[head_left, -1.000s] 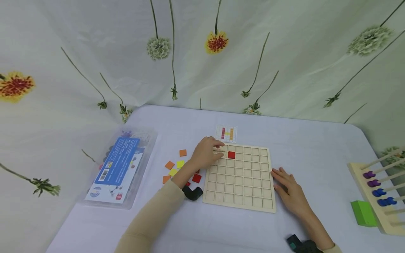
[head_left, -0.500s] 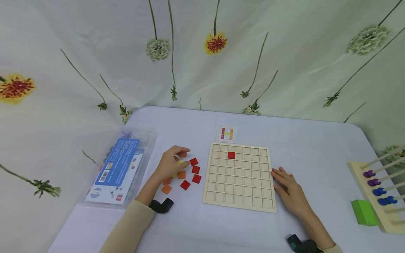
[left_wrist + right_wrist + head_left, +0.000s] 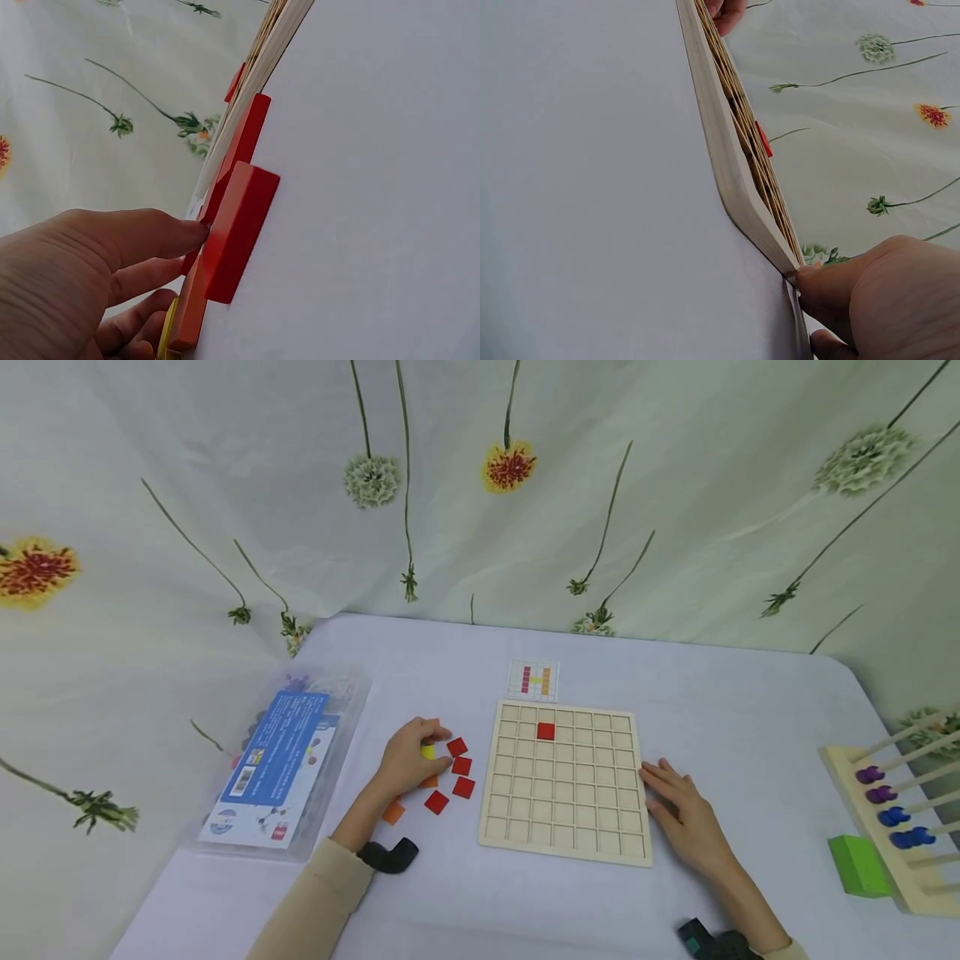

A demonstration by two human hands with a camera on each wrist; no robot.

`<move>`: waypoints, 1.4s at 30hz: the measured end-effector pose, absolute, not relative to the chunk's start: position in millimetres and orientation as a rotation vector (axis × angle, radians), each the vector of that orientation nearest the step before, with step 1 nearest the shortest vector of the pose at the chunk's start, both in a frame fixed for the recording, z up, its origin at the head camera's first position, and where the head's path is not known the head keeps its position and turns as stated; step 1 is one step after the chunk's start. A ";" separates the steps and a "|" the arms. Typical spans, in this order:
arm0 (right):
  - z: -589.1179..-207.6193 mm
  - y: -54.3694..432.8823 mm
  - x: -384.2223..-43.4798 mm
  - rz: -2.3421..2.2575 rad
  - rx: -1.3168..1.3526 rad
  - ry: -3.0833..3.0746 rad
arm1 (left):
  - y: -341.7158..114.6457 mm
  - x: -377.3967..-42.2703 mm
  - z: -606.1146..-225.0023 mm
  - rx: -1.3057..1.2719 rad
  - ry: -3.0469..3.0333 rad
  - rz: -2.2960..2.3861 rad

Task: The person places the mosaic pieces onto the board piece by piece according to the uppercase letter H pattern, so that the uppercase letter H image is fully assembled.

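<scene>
A square wooden grid board [image 3: 566, 787] lies on the white table, with one red square tile [image 3: 546, 732] in its second row from the back. My left hand [image 3: 403, 762] is low over the loose tiles to the left of the board. A gap shows between thumb and forefinger, with a yellow tile [image 3: 428, 752] visible there. In the left wrist view, the thumb tip is right at the loose red tiles [image 3: 241, 232]; whether it touches one is hard to tell. An orange tile [image 3: 189, 311] lies nearby. My right hand [image 3: 686, 820] rests its fingertips against the board's right edge.
Behind the board lies a small pattern card [image 3: 532, 681] with red, yellow and orange squares. A clear plastic case [image 3: 333, 752] with a blue-and-white booklet sits at the left. To the right are a green block [image 3: 858, 866] and a wooden bead rack [image 3: 862, 810].
My left hand has left the board's back left corner and come left to the loose tiles, shifting slightly there. My right hand stays at the board's edge.
</scene>
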State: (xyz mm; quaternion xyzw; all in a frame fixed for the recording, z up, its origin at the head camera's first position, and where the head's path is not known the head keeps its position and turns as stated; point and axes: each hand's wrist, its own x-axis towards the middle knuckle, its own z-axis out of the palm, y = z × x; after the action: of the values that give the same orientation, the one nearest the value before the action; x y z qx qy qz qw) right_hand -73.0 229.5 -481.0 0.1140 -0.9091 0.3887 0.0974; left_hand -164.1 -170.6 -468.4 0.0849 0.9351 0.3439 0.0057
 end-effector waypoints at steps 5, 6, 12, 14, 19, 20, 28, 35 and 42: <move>-483.3 228.4 -71.6 1.154 0.349 -2.687 | -171.1 -161.6 -472.1 0.264 2.972 1.027; -483.7 228.2 -71.1 1.154 0.347 -2.688 | -171.1 -161.2 -472.5 0.267 2.977 1.033; -484.8 228.0 -70.0 1.144 0.341 -2.686 | -171.0 -162.6 -474.9 0.286 2.999 1.051; -484.4 228.0 -70.3 1.152 0.344 -2.679 | -171.2 -163.3 -475.5 0.272 2.996 1.061; -483.2 228.7 -71.5 1.142 0.357 -2.674 | -170.9 -164.5 -475.6 0.258 2.986 1.085; -483.1 228.9 -71.7 1.139 0.358 -2.673 | -170.8 -164.6 -475.4 0.260 2.985 1.087; -482.7 230.5 -71.9 1.132 0.356 -2.675 | -167.0 -162.3 -454.9 0.304 2.914 1.214; -481.8 232.5 -70.7 1.132 0.352 -2.669 | -142.2 -171.4 -425.4 0.529 2.850 1.251; -482.1 232.1 -72.2 1.130 0.359 -2.675 | -107.7 -184.6 -419.1 0.692 2.769 1.235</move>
State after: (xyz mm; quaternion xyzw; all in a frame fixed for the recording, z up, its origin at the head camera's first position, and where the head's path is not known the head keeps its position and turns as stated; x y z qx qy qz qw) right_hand -72.2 232.1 -482.1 0.1220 -0.9090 0.3838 0.1074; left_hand -184.6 -107.7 -419.1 0.2226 0.8902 0.3972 0.0160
